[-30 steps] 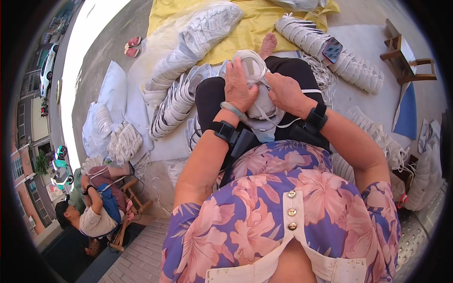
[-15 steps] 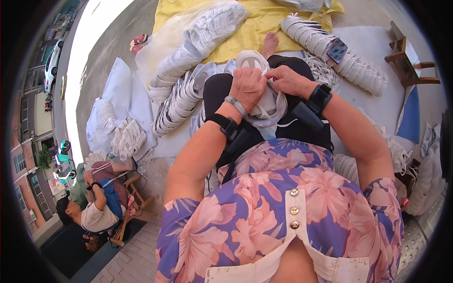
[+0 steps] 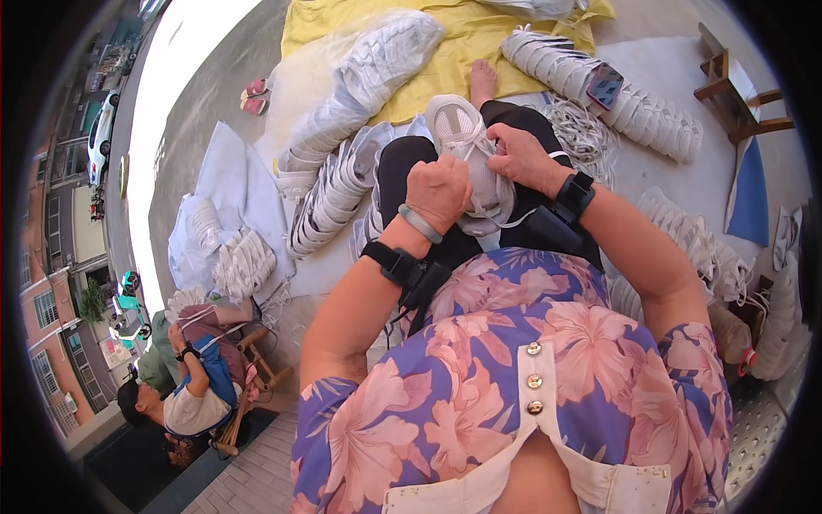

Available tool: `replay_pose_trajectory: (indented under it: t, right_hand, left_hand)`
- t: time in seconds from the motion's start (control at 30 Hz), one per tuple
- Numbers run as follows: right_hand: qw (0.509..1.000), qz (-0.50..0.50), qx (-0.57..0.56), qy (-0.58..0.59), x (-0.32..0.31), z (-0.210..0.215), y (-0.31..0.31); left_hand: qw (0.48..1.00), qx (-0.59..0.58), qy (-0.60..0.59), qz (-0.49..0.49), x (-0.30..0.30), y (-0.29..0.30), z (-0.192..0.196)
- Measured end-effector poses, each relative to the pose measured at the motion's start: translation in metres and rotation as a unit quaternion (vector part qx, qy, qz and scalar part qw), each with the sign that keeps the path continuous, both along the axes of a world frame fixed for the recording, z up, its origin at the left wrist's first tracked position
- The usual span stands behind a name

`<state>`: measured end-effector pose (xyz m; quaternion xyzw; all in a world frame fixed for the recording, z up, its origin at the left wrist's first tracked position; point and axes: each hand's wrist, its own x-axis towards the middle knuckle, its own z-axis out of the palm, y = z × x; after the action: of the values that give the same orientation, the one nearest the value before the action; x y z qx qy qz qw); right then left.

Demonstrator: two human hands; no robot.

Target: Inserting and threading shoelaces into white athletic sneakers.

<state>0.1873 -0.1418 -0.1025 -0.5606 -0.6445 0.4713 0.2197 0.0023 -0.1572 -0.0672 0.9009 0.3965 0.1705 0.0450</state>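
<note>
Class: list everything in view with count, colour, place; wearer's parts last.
shoe: one, white, centre
shoe stacks: several, white, both sides
lace pile: one, white, right of shoe
phone: one, dark, on right stack
sheet: one, yellow, top
slippers: two, red, upper left
stool: one, brown, upper right
co-worker: one, light top, lower left
car: one, white, far left
left hand: one, at shoe
right hand: one, at shoe
foot: one, bare, top

Pale sneaker (image 3: 481,178) on dark trousers (image 3: 550,127), left fingers (image 3: 459,171) curled by its edge, right fingers (image 3: 500,139) pinched at its laces (image 3: 471,144)
</note>
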Motion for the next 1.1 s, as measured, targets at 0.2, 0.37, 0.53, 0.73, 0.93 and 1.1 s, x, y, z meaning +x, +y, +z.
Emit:
replay_pose_trajectory:
  t: [0.2, 0.37, 0.53, 0.73, 0.93, 1.1]
  right_hand:
    - [0.991, -0.062, 0.086, -0.079, 0.006, 0.004, -0.022]
    - [0.994, -0.050, 0.047, -0.080, -0.005, -0.011, -0.020]
    - [0.989, -0.027, 0.102, -0.106, -0.028, -0.002, -0.035]
    - [0.989, -0.017, 0.105, -0.102, -0.036, -0.004, -0.034]
    - [0.993, -0.019, 0.090, -0.069, -0.035, -0.004, -0.034]
    - [0.995, -0.017, 0.067, -0.069, -0.035, -0.002, -0.034]
  left_hand:
    - [0.923, -0.055, -0.061, 0.377, -0.192, -0.070, -0.012]
    - [0.892, -0.035, -0.032, 0.450, -0.247, -0.125, -0.011]
    - [0.804, -0.263, -0.334, 0.415, -0.155, -0.078, -0.020]
    - [0.919, -0.215, -0.268, 0.195, -0.040, 0.001, -0.019]
    - [0.932, -0.252, -0.116, 0.231, 0.014, 0.044, -0.030]
    - [0.918, -0.277, -0.179, 0.218, 0.021, 0.047, -0.033]
